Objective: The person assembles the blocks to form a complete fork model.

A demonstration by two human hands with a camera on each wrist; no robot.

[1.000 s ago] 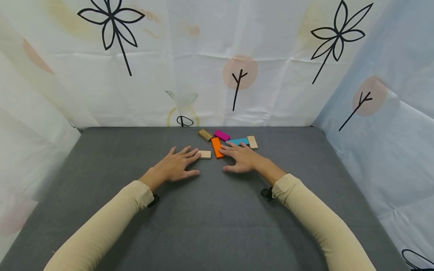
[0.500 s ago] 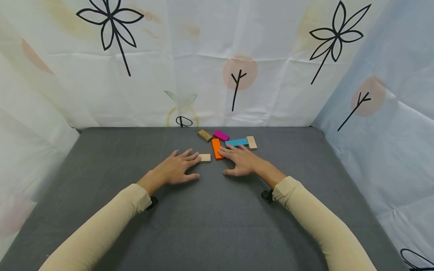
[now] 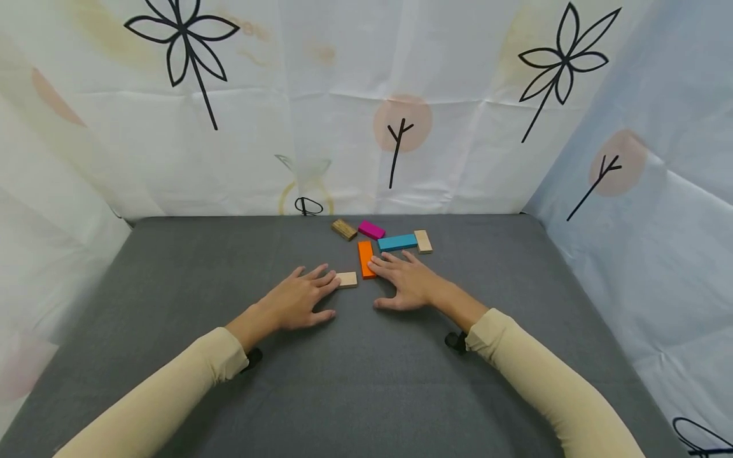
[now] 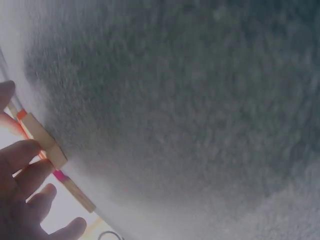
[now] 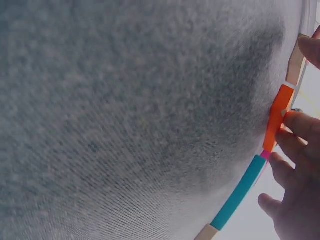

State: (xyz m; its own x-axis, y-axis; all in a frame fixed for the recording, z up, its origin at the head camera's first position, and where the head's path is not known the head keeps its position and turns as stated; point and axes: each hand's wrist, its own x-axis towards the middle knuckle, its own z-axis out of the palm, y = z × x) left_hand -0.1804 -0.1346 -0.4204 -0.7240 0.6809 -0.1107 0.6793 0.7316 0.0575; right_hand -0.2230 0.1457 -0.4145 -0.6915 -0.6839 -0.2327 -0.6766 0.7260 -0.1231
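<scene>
My left hand (image 3: 300,298), fingers spread and fairly straight, touches the left end of a pale wooden block (image 3: 347,280). In the left wrist view its fingertips rest at that block (image 4: 44,140). My right hand (image 3: 408,281) is spread too, its fingertips on the lower right side of an orange block (image 3: 366,259). The right wrist view shows those fingertips at the orange block (image 5: 278,119). Just beyond the right fingers lies a blue block (image 3: 397,242), with a second pale block (image 3: 423,242) against its right end. Neither hand curls round anything.
A magenta block (image 3: 371,229) and a brown block (image 3: 344,229) lie farther back, near the rear edge of the grey table (image 3: 366,394). A patterned white cloth (image 3: 343,114) hangs behind the table and along both sides.
Both hands have drawn back toward the body. The pale block under the left fingers and the orange block have slid nearer with them, away from the blue, magenta and brown blocks.
</scene>
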